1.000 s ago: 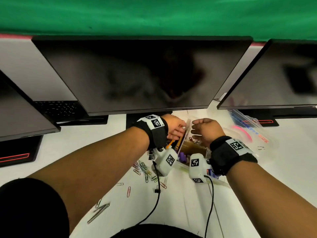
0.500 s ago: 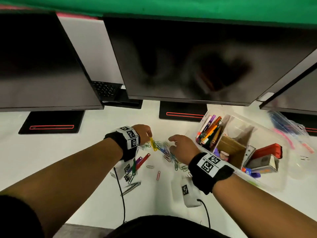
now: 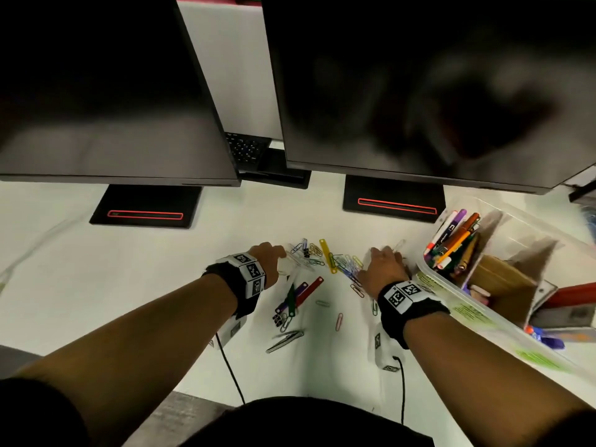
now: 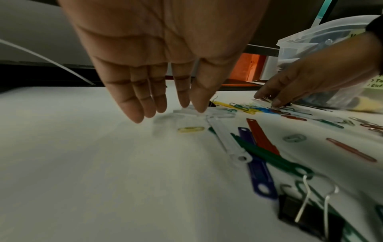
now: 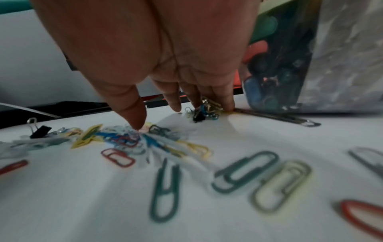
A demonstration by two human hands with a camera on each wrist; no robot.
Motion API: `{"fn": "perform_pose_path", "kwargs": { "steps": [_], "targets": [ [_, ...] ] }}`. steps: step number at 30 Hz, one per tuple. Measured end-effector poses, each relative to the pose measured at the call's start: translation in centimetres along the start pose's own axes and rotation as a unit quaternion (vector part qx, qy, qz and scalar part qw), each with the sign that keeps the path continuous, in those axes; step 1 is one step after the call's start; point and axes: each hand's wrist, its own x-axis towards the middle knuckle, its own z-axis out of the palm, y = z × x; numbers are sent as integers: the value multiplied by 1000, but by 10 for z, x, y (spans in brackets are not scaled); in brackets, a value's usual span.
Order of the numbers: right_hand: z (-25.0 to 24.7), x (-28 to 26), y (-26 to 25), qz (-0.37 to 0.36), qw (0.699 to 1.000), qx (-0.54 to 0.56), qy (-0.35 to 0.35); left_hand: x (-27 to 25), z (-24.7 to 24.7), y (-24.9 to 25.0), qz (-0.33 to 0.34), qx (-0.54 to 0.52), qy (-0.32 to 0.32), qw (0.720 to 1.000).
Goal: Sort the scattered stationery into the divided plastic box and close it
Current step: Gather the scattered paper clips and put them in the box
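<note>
Item: scattered stationery, mid-sort, as I read it from my remote station. Left hand (image 4: 157,54): fingers straight, held side by side with a narrow gap before the forefinger, tips hanging just over a clear plastic strip (image 4: 186,114) and holding nothing. Right hand (image 5: 157,54): fingers spread downward, thumb tip pressed into the main heap of coloured paper clips (image 5: 128,139), the other fingertips set against a smaller tangle of clips (image 5: 205,111) further out; I cannot tell whether anything is actually pinched. Divided plastic box (image 3: 493,321): open, at the right of the white desk (image 3: 96,285), pens (image 3: 451,240) standing in its far compartment; lid not identified. Loose goods between the hands: yellow fastener strip (image 3: 328,254), long axis running away from me; red strip (image 3: 309,290), purple and green ones beside it, lying on a slant near the left wrist; a black binder clip (image 4: 306,212) nearest that wrist; a metal clip (image 3: 285,341) nearer to me. Governing relation: the clip heap lies directly beneath the right fingers and just left of the box, so I judge the right hand better placed to gather and carry; the left is nearer the long strips, which sit to the right of its fingertips. Risk, in my estimate: interlinked clips trailing out of a scoop.
</note>
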Motion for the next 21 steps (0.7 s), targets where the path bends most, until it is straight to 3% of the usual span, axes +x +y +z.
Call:
{"fn": "perform_pose_path", "kwargs": {
  "steps": [4,8,12,16,21],
  "targets": [
    [16,-13,-9,-76,997,25,-2,6,4,1,23,-11,-8,1000],
    [25,-34,-24,-177,981,46,-60,8,3,6,42,-21,-7,999],
    [21,-39,-32,-242,967,80,-17,6,3,6,48,-29,-13,998],
    [11,-26,-36,-217,973,77,18,1,5,2,42,-33,-7,999],
    [3,-13,-34,-31,999,-25,17,-4,6,0,59,4,-1,998]
  ]
}}
